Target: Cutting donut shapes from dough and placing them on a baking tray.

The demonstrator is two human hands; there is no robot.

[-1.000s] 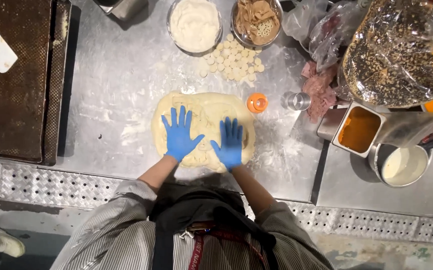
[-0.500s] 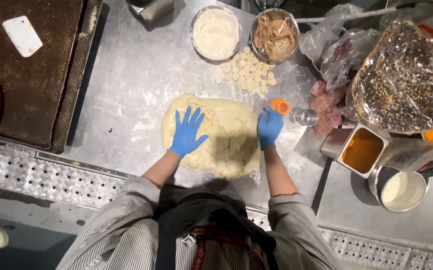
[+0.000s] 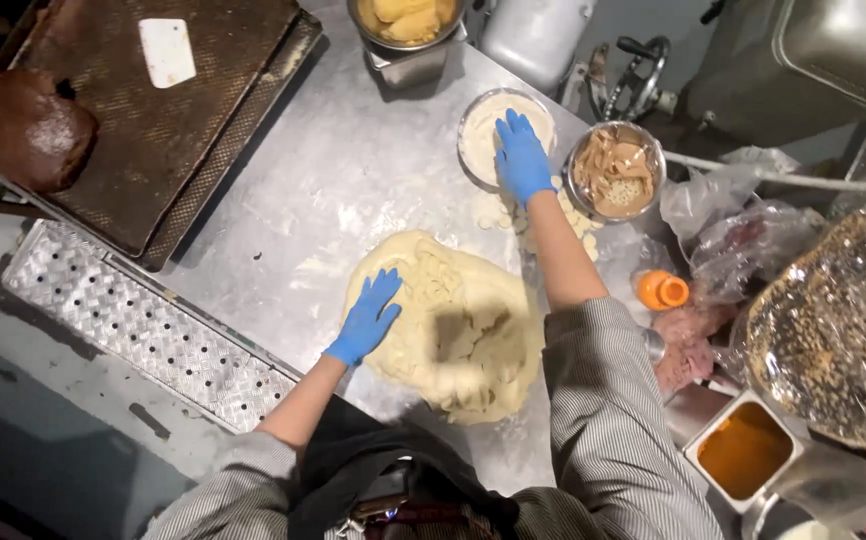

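Left hand [image 3: 368, 318]: blue-gloved, fingers spread flat, pressed on the left edge of the dough; grips nothing.
Right hand [image 3: 521, 155]: blue-gloved, stretched away from the body, fingers extended and loosely together, laid over the rim of the flour bowl; whether anything is pinched underneath cannot be told.
Dough [image 3: 453, 325]: pale, flattened slab on the steel table [image 3: 303, 190], directly before the body, right part shadowed by the right sleeve.
Flour bowl [image 3: 483, 135]: round, white contents, beyond the dough, partly covered by the right hand.
Second bowl [image 3: 615, 172]: just right of the flour bowl, tan flakes inside.
Small pale pieces [image 3: 498, 212]: scattered between dough and flour bowl, under the right forearm.
Orange cap [image 3: 663, 291]: right of the forearm, near crumpled clear bags.
Seed-filled bag [image 3: 838, 325]: far right, above a square tub of orange sauce [image 3: 745, 450].
Dark tray [image 3: 153, 110]: upper left, carries a white scraper [image 3: 168, 52] and a brown loaf [image 3: 25, 128].
Perforated metal grating [image 3: 133, 325]: left of the dough, along the table edge.
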